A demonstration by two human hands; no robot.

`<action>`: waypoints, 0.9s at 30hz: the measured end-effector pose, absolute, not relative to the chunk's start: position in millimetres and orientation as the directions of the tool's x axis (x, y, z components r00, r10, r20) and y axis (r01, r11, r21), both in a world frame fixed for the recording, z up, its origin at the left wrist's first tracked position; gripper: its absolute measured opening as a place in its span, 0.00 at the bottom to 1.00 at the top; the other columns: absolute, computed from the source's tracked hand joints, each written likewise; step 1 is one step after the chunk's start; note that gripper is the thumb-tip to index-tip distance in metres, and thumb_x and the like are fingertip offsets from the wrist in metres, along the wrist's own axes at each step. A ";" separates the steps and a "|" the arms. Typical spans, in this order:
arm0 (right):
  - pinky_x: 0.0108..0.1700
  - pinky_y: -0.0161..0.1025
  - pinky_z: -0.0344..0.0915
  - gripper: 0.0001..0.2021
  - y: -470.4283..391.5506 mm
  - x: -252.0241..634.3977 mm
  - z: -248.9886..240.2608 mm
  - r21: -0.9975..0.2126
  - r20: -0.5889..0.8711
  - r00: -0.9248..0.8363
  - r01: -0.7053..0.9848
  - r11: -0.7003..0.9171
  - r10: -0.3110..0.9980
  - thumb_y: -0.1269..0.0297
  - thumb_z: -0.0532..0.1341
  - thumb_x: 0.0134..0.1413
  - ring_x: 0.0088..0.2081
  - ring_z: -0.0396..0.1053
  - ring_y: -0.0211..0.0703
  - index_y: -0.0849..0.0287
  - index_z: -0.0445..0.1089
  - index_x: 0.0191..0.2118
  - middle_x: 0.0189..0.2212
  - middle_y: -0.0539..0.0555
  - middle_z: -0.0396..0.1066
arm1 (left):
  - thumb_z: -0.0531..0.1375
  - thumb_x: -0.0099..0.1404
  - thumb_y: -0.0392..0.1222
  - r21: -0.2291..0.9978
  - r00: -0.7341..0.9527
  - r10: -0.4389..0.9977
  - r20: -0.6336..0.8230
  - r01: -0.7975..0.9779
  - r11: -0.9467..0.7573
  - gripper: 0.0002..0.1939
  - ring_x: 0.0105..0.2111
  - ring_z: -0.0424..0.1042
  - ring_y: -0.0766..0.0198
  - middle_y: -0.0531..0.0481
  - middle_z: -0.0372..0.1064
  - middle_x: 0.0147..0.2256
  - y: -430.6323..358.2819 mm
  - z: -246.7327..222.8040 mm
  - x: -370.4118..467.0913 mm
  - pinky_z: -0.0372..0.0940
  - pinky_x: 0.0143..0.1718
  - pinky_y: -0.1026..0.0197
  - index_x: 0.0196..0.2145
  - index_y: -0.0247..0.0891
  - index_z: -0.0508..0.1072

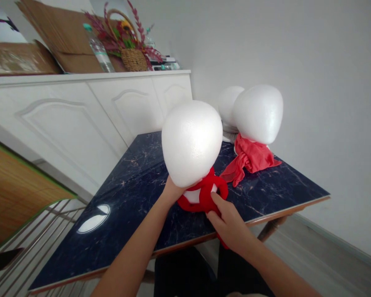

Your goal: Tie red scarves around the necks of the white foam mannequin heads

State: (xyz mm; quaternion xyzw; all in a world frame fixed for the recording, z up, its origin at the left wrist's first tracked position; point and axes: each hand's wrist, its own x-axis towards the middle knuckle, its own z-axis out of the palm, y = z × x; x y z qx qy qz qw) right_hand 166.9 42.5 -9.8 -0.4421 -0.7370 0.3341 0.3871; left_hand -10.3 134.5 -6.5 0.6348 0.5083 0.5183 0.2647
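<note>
A white foam mannequin head (191, 142) stands on the dark blue marbled table (126, 185), its smooth crown towards me. A thick red knitted scarf (205, 198) is looped around its neck, part of the white base showing between the loops. My left hand (174, 189) reaches in against the head's lower left side; its fingers are hidden behind the foam. Near the table's front edge, my right hand (224, 216) is closed on the scarf, thumb and fingers pinching a loop. One red end hangs below the table edge.
Behind on the right stand two more foam heads (259, 113), the nearer wearing a coral-red neckerchief (253, 154). A white cabinet (120, 103) borders the far left, carrying cardboard, plastic bottles and a flower basket (132, 60). A bamboo-topped rack (21, 189) is at left.
</note>
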 end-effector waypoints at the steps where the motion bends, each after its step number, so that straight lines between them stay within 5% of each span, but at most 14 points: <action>1: 0.29 0.34 0.51 0.05 40.3 166.3 -5.7 -0.827 0.289 -0.310 0.396 0.399 0.906 0.75 0.51 0.50 0.26 0.56 0.36 0.57 0.57 0.30 0.24 0.47 0.62 | 0.72 0.41 0.43 0.857 -0.048 0.913 0.405 0.367 -0.361 0.29 0.55 0.63 0.50 0.44 0.72 0.46 134.9 -7.6 -8.2 0.50 0.62 0.46 0.43 0.37 0.74; 6: 0.30 0.35 0.50 0.06 25.7 166.5 10.3 -0.764 0.339 -0.334 0.449 0.464 0.880 0.75 0.51 0.51 0.26 0.57 0.37 0.56 0.54 0.29 0.24 0.47 0.61 | 0.68 0.47 0.39 0.879 -0.168 0.889 0.425 0.311 -0.362 0.24 0.52 0.66 0.49 0.44 0.73 0.45 137.8 -8.4 -2.7 0.57 0.58 0.47 0.44 0.35 0.74; 12: 0.28 0.35 0.47 0.07 10.4 178.7 6.3 -0.680 0.299 -0.410 0.542 0.494 0.862 0.75 0.51 0.52 0.25 0.58 0.37 0.56 0.53 0.28 0.24 0.47 0.61 | 0.71 0.42 0.43 0.874 -0.268 0.847 0.459 0.309 -0.375 0.36 0.51 0.68 0.49 0.42 0.70 0.50 144.8 -6.1 -8.1 0.64 0.53 0.48 0.50 0.36 0.69; 17: 0.29 0.35 0.51 0.06 14.5 204.0 3.4 -0.700 0.264 -0.350 0.571 0.428 0.899 0.73 0.52 0.54 0.25 0.60 0.37 0.56 0.58 0.29 0.23 0.47 0.64 | 0.73 0.39 0.43 0.883 -0.337 0.838 0.430 0.349 -0.313 0.39 0.52 0.67 0.49 0.41 0.68 0.52 145.4 -6.5 -11.2 0.64 0.54 0.48 0.50 0.36 0.69; 23: 0.32 0.34 0.60 0.09 32.7 223.8 25.0 -0.796 0.079 -0.680 0.398 0.457 0.729 0.60 0.56 0.57 0.31 0.68 0.41 0.55 0.72 0.35 0.30 0.51 0.73 | 0.73 0.40 0.44 0.870 -0.317 0.835 0.450 0.369 -0.328 0.35 0.50 0.69 0.49 0.42 0.70 0.50 138.6 -3.9 -3.8 0.65 0.52 0.50 0.47 0.35 0.71; 27: 0.35 0.34 0.62 0.13 61.0 224.5 26.3 -0.811 0.056 -0.698 0.386 0.440 0.714 0.58 0.52 0.60 0.33 0.68 0.40 0.56 0.73 0.37 0.33 0.51 0.73 | 0.72 0.40 0.46 0.870 -0.267 0.862 0.431 0.376 -0.319 0.35 0.51 0.68 0.49 0.41 0.70 0.49 133.8 -3.1 -5.5 0.63 0.54 0.51 0.46 0.34 0.70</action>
